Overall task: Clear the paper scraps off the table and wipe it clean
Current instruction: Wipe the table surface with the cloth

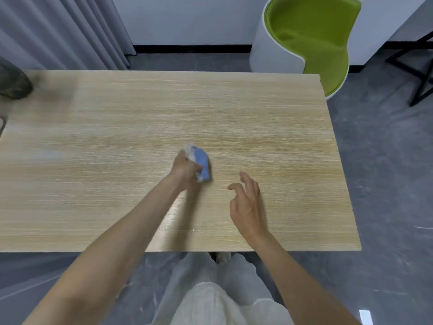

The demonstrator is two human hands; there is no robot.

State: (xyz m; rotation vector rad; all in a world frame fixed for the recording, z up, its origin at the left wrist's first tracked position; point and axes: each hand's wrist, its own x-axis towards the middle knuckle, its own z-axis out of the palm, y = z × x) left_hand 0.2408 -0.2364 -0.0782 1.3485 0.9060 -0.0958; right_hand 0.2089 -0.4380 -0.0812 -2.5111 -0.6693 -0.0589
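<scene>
Head camera: at 10 o'clock a dark object (13, 82), too blurred to identify, sits on the far left corner of the wooden table (105, 137), with grey curtains (70, 31) behind at 11. Near the table's centre, the left hand (185, 168) has its fingers curled round a bunched blue-and-white cloth (202, 163), which lies against the tabletop. At the cloth's 4 o'clock and apart from it, the right hand (247, 207) holds nothing, fingers loosely spread over the wood. A green chair (311, 38) stands at 1 o'clock beyond the table.
</scene>
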